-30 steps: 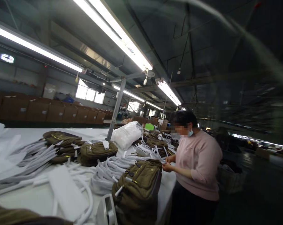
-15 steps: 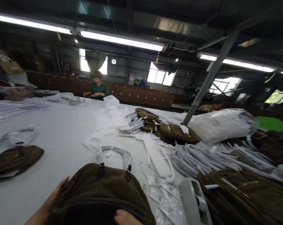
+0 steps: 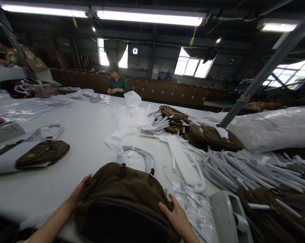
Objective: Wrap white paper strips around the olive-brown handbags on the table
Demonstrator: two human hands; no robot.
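head view: left hand (image 3: 79, 193) and right hand (image 3: 174, 213), fingers spread, brace the soft-looking, probably light bag (image 3: 128, 192) between them, the handle (image 3: 143, 152) beyond likely a firmer hold.

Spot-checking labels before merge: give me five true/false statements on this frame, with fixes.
1. The left grip touches the brown bag. True.
2. The right grip holds the bag's handle. False: the right grip is at the bag's right side.
3. The bag's handle has a pale wrapping. True.
4. The grey holder stands left of the bag. False: the grey holder is right of it.
5. A person in green is beyond the table. True.
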